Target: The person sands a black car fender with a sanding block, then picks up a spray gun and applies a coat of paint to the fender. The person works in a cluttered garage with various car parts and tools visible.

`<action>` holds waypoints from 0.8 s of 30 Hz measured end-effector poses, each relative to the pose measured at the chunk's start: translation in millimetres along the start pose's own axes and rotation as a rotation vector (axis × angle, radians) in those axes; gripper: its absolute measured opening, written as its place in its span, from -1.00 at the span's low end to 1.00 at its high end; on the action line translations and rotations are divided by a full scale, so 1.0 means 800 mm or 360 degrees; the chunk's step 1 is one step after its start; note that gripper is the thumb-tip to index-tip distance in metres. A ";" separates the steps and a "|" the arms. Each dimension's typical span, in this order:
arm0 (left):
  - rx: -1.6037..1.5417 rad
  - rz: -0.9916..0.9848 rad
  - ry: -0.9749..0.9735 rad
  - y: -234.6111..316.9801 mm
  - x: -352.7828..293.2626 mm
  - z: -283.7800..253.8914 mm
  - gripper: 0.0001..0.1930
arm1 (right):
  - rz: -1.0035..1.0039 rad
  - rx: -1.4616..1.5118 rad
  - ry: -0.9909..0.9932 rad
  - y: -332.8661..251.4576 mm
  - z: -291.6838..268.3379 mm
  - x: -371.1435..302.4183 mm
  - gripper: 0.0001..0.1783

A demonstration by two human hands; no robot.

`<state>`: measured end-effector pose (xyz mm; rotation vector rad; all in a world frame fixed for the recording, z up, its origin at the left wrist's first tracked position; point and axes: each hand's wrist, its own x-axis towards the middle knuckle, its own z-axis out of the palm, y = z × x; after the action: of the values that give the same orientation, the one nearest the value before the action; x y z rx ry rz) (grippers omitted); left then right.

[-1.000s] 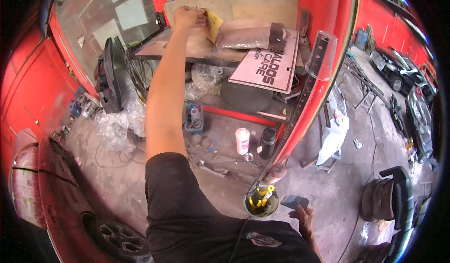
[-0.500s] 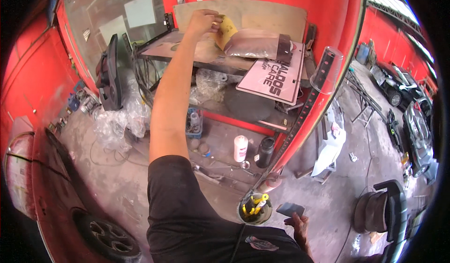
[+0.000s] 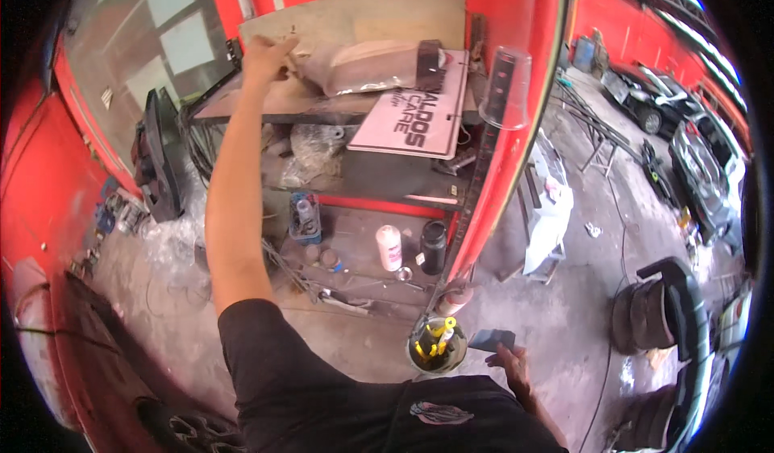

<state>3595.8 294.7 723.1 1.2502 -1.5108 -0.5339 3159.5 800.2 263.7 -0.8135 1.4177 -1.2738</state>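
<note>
My left arm stretches up to the top shelf, where my left hand (image 3: 272,56) is closed at the left end of a clear plastic bag (image 3: 363,67). Its fingers seem to pinch the bag's edge; exactly what lies between them is hard to make out. Brownish sheets show through the plastic, and the bag has a dark band at its right end. Low on the right, my right hand (image 3: 509,366) holds a small dark grey sheet (image 3: 490,340), like sandpaper, by its edge. Beside that sheet is a bucket (image 3: 415,362) with yellow-handled tools (image 3: 439,338) in it.
A white sign (image 3: 407,122) overhangs the metal shelf (image 3: 322,120). Below stand a white bottle (image 3: 389,247), a black bottle (image 3: 433,247) and a blue basket (image 3: 305,231). A clear cup (image 3: 505,90) is by the right post. Car bumpers (image 3: 685,316) stand at right.
The view has shifted, so the shelf sits further left. The yellow sheet that was in my left hand no longer shows, and that hand is at the bag's end. My right hand keeps the grey sheet.
</note>
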 end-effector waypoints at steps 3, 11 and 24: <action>-0.0042 0.0127 0.0392 -0.089 0.061 -0.028 -0.67 | 0.0095 0.0059 0.0046 -0.003 0.015 0.004 -0.62; 0.0254 0.0074 0.0920 -0.151 0.087 -0.071 -0.78 | 0.0130 0.0101 0.0041 0.001 0.012 -0.001 -0.61; 0.0884 0.1412 -0.0742 0.023 -0.061 0.102 -0.34 | 0.0136 -0.0170 0.0004 0.007 -0.009 0.007 -0.61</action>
<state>3509.2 323.1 689.2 0.7139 -2.5073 0.2278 3151.9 798.1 256.3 -0.8143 1.5168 -1.1427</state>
